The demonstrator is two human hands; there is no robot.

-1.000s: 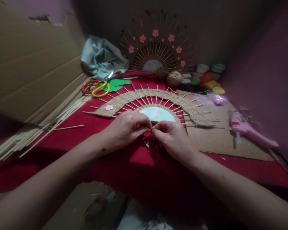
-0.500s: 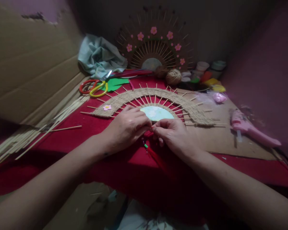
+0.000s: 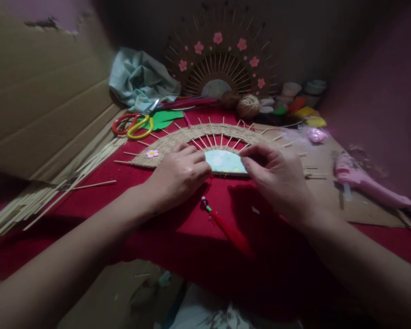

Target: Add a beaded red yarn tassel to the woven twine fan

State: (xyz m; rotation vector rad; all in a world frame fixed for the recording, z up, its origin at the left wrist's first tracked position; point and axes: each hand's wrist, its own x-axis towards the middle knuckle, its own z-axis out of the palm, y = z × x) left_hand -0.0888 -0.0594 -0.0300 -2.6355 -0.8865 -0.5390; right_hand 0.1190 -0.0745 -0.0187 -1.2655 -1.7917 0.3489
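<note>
A woven half-round fan [image 3: 222, 130] with thin stick ribs lies on the red cloth, a pink flower on its left end and a light blue half-disc [image 3: 222, 161] at its base. Over the base's left part my left hand [image 3: 183, 176] is closed, with a thin red cord at its fingertips. That cord leads down towards a red tassel [image 3: 228, 228] with beads and a green band, lying on the cloth. My right hand [image 3: 279, 178] pinches thumb and forefinger together at the half-disc's right edge; whatever is between them is too small to make out.
Scissors [image 3: 133, 127] and green sheet [image 3: 164, 119] lie at the back left, above loose sticks [image 3: 58, 187]. A twine ball [image 3: 248, 106] sits behind the fan. To the right, a pink glue gun [image 3: 366, 180] rests on cardboard [image 3: 329, 201]. A flowered fan [image 3: 219, 59] stands behind.
My right hand has moved right and up, away from my left hand, to the half-disc's right edge. The tassel now shows more fully. My left hand has stayed almost in place.
</note>
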